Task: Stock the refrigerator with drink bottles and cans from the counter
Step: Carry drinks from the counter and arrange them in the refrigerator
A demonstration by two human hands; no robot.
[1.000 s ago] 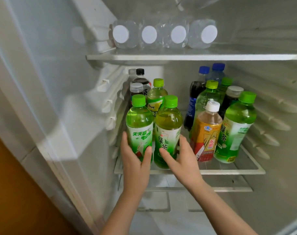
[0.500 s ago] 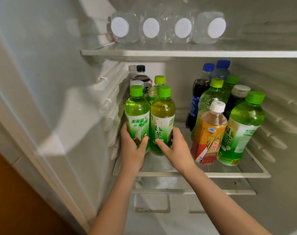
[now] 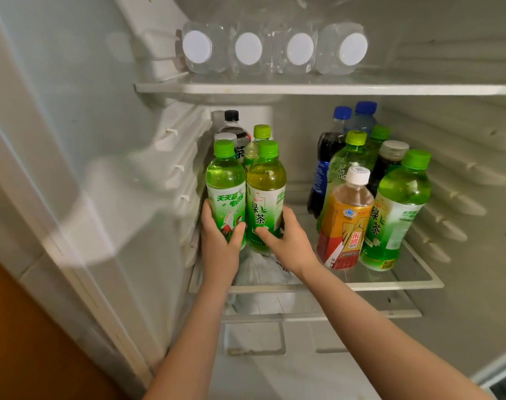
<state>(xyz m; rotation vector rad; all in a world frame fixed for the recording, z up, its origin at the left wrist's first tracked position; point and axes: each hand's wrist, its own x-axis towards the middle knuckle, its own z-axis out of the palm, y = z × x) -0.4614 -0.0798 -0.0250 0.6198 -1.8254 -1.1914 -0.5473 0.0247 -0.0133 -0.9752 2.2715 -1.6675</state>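
Note:
Inside the open refrigerator, my left hand [image 3: 220, 246] grips the base of a bright green bottle [image 3: 226, 186] with a green cap. Beside it, touching, my right hand [image 3: 286, 241] holds a yellow-green tea bottle [image 3: 264, 192]. Both stand upright at the left of the glass shelf [image 3: 413, 278]. Behind them are a lime-capped bottle [image 3: 262, 132], a dark bottle with a black cap [image 3: 231, 125] and a white-capped one [image 3: 225, 137], partly hidden.
At the shelf's right stand an orange-labelled bottle [image 3: 345, 220], a green tea bottle [image 3: 396, 215], a cola bottle [image 3: 324, 163] and several more behind. Several clear water bottles [image 3: 275, 50] lie on the upper shelf [image 3: 303, 88]. The door's inner wall [image 3: 58, 140] is at left.
Both hands have pushed the two green bottles back from the shelf's front edge toward the bottles at the rear left. The other bottles have not moved.

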